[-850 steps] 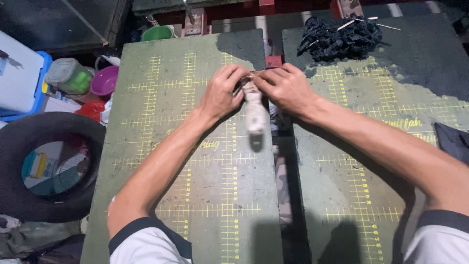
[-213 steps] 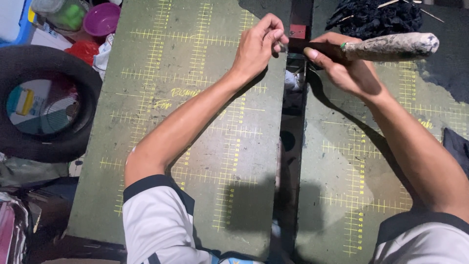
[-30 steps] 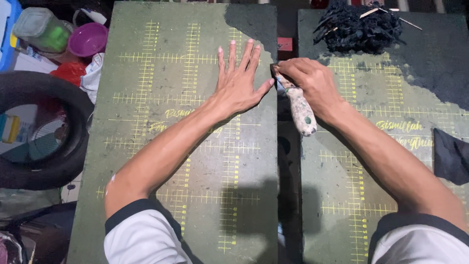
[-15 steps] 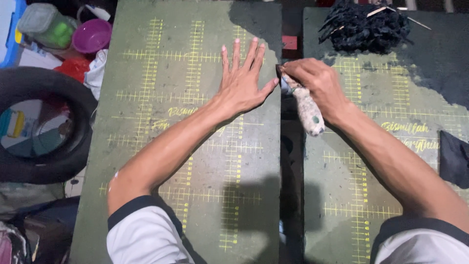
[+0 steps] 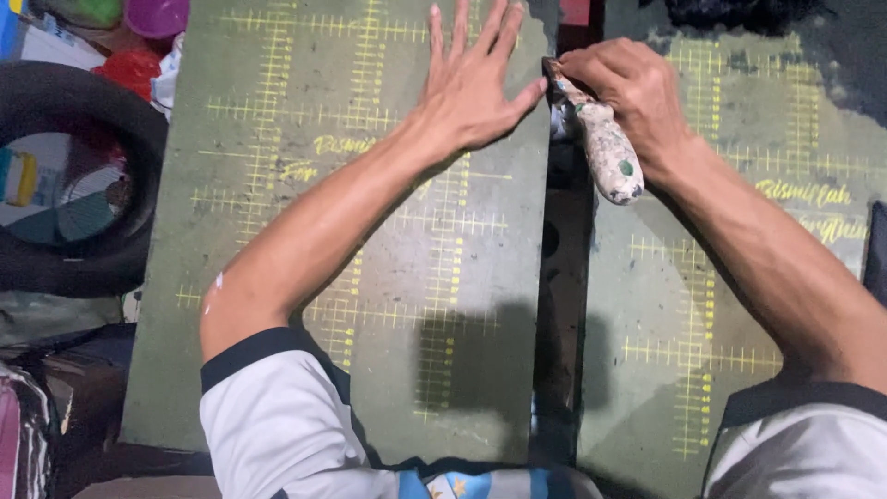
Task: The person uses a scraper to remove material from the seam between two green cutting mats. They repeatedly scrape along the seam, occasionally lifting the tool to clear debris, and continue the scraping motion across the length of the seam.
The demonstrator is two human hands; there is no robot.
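My left hand (image 5: 471, 79) lies flat with fingers spread on the left green cutting mat (image 5: 305, 231), its thumb close to the mat's right edge. My right hand (image 5: 628, 88) grips a tool with a paint-speckled whitish handle (image 5: 605, 148); the handle points down toward me and its tip is at the dark gap (image 5: 559, 277) between the two mats, just beside my left thumb. The tool's working end is mostly hidden by my fingers. The right green mat (image 5: 739, 277) lies under my right forearm.
A black tyre (image 5: 65, 176) lies on the floor to the left of the mats. Red, purple and green plastic containers (image 5: 139, 37) sit at the top left. A dark pile (image 5: 739, 11) shows at the top right edge. A dark object (image 5: 876, 249) is at the right edge.
The view has moved closer and lower over the mats. My left hand stays flat on the left mat; my right hand keeps the tool at the gap, nearly unchanged.
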